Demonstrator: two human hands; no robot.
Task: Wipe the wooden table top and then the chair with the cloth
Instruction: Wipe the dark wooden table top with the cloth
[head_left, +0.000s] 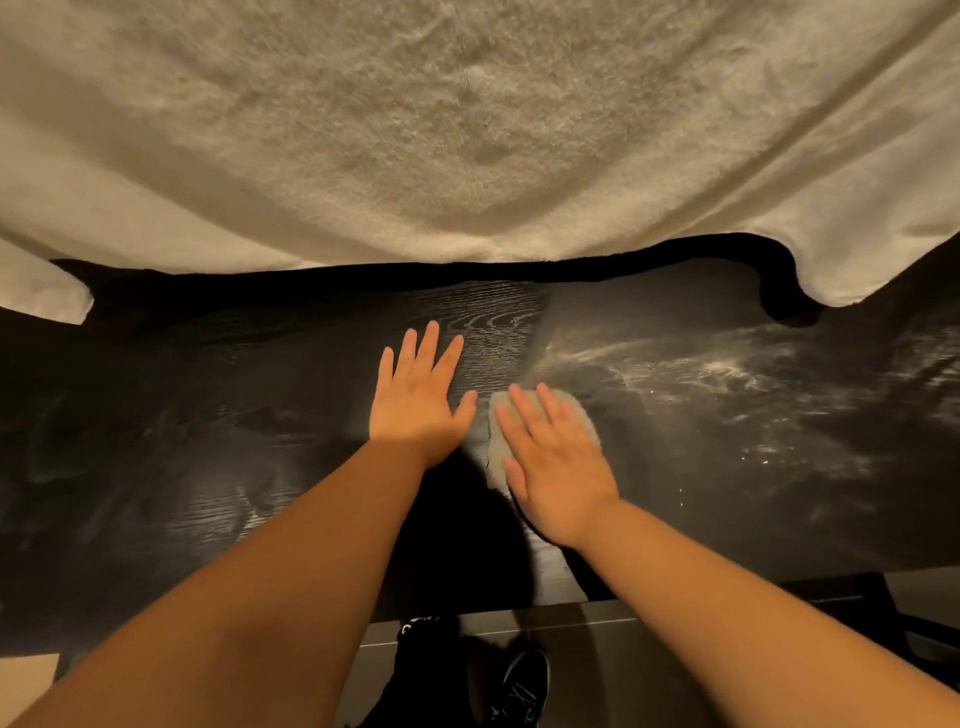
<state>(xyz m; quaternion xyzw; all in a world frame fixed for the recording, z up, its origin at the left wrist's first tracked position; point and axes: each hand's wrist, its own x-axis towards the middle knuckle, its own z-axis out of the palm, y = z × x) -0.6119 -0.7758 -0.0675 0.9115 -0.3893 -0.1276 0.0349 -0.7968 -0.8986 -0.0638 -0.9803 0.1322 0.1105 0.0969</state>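
The cloth (497, 452) lies flat on the dark bench (208, 415), near its middle and a little to the right. It is a small, pale, soft pad with rounded edges. Its long axis runs away from the person, roughly in line with the hand on top of it.

The right hand (558, 478) covers most of the cloth, palm down. Its grip is spread, with the fingers straight and pointing forward and slightly left. The left hand (418, 410) rests palm down on bare wood just beside the cloth, its grip also spread and its fingers fanned and pointing away. Both forearms reach forward, bare.

The bench top is black-stained wood with clear grain. White dusty streaks (727, 374) smear its right part. A cream, fluffy blanket (467, 130) hangs over the far edge. Below the near edge are a tiled floor (649, 649) and a black shoe (524, 680).
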